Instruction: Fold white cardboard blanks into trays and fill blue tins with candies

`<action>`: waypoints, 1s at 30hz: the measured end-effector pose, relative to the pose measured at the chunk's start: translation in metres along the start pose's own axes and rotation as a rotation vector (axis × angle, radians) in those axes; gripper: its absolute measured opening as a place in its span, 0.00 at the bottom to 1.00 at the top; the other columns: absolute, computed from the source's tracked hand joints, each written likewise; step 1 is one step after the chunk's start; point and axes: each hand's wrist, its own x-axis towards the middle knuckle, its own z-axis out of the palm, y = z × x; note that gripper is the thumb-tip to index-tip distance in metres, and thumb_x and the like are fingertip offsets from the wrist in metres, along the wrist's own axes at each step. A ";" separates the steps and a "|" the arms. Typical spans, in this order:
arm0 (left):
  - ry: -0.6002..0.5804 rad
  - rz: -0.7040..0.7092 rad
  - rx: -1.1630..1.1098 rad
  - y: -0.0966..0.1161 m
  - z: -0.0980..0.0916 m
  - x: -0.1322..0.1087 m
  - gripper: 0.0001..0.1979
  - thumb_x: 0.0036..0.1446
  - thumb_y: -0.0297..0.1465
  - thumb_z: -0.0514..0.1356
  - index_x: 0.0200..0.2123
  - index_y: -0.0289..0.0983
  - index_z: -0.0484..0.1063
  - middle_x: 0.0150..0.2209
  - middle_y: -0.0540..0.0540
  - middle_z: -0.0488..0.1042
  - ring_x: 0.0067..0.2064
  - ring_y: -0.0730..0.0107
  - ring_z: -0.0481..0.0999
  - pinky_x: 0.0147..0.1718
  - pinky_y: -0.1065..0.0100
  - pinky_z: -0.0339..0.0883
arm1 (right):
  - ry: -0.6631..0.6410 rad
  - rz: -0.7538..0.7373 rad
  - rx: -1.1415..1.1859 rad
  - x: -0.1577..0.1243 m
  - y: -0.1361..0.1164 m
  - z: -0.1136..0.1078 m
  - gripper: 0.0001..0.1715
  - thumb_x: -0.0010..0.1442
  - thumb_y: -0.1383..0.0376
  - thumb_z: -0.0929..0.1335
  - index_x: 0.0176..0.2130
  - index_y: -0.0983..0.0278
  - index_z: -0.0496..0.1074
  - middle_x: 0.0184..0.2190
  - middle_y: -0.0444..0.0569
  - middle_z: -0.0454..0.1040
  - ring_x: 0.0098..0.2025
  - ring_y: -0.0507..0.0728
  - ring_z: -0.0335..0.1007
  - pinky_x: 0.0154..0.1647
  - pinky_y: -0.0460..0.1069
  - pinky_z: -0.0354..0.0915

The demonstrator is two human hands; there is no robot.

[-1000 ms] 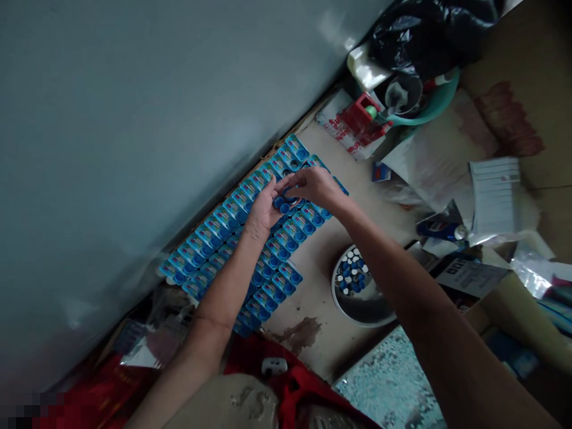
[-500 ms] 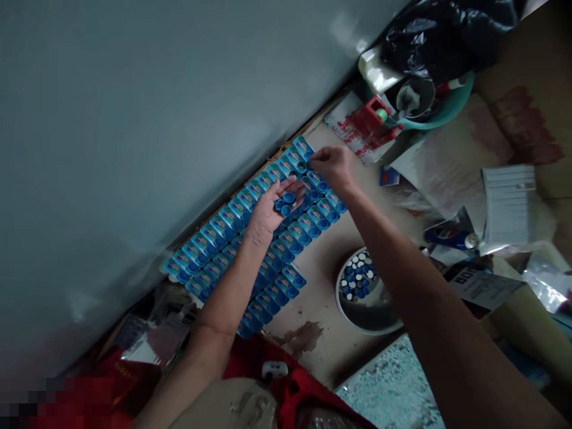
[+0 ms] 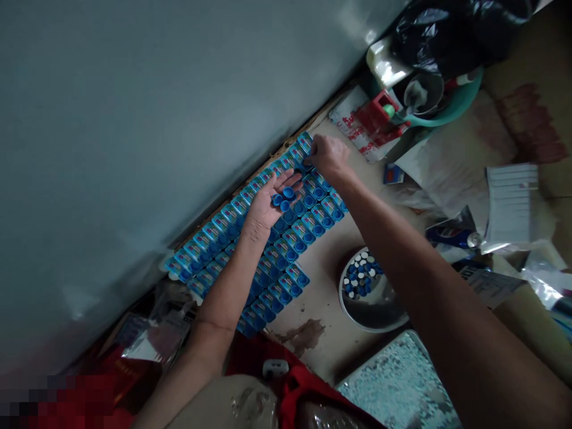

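Note:
My left hand (image 3: pixel 263 207) is palm up, fingers extended, with several small round blue caps (image 3: pixel 285 206) resting in it. It hovers over rows of blue blister-type packs (image 3: pixel 295 241), each with a printed label and a round blue part at one end. My right hand (image 3: pixel 329 156) is closed in a pinch at the far end of the upper row, its fingertips down at a pack. A blue cap (image 3: pixel 308 161) shows at those fingertips, partly hidden by them. My left forearm covers some of the packs.
To the right stands a round metal bowl (image 3: pixel 343 307) of blue and white discs. A teal basin (image 3: pixel 469 98), a red device (image 3: pixel 378 119) and a black plastic bag (image 3: pixel 429 36) lie beyond. A grey wall (image 3: pixel 156 119) borders the packs. A glittery turquoise surface (image 3: pixel 397 381) is near me.
My right hand has shifted slightly up and left, its fingertips lowering onto a pack in the top row. The left hand stays nearly in place with its caps. The view has moved a little.

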 end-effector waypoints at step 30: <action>0.096 0.001 0.031 0.005 -0.021 -0.024 0.21 0.76 0.42 0.53 0.60 0.41 0.78 0.50 0.41 0.86 0.56 0.58 0.85 0.56 0.59 0.79 | -0.186 0.177 -0.335 -0.008 -0.060 -0.003 0.27 0.43 0.69 0.84 0.21 0.60 0.64 0.30 0.47 0.72 0.52 0.68 0.77 0.56 0.63 0.72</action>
